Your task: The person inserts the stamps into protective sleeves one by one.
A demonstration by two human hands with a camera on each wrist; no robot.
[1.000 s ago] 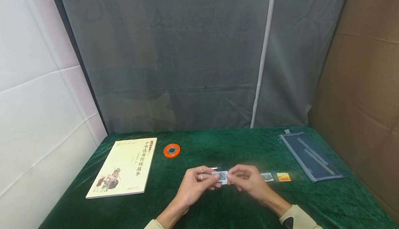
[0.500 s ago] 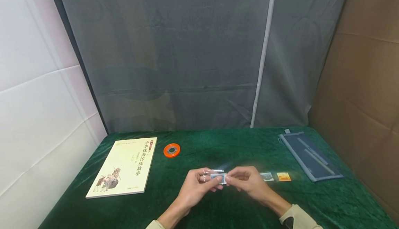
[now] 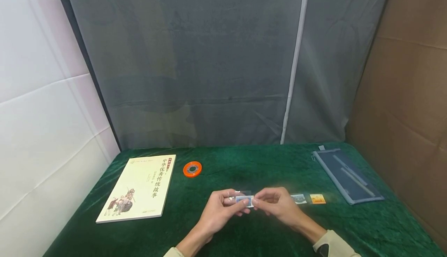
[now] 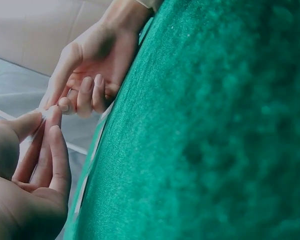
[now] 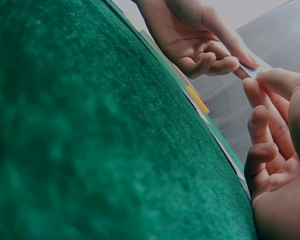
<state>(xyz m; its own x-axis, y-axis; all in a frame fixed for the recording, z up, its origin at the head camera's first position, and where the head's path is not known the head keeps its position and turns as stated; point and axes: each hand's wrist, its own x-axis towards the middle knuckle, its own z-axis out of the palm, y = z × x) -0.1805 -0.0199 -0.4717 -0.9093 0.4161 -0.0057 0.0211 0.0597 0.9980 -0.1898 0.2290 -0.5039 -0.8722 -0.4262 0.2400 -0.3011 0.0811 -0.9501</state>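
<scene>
Over the middle of the table, both hands hold a small blue postage stamp [image 3: 240, 198] with a white border. My left hand [image 3: 220, 207] pinches it between thumb and fingers, the thumb across its face. At its right edge, my right hand [image 3: 278, 203] pinches with thumb and index finger. A piece of clear film [image 3: 246, 192] shows just above the stamp by the left fingers. Both wrist views show the fingertips meeting at the thin stamp [image 5: 251, 71]. Just right of the right hand lie a grey stamp [image 3: 299, 198] and an orange stamp [image 3: 317, 198].
A cream book [image 3: 141, 187] lies at the left of the green-covered table [image 3: 223, 164]. Beside it is an orange ring-shaped disc [image 3: 192, 169]. A dark zip pouch [image 3: 347, 175] with thin long items lies at the right. Grey curtain closes the back.
The blue stamp has shifted slightly left and down between the fingers. More of the clear film shows above it, and its bright glint has faded. Things on the table have stayed put.
</scene>
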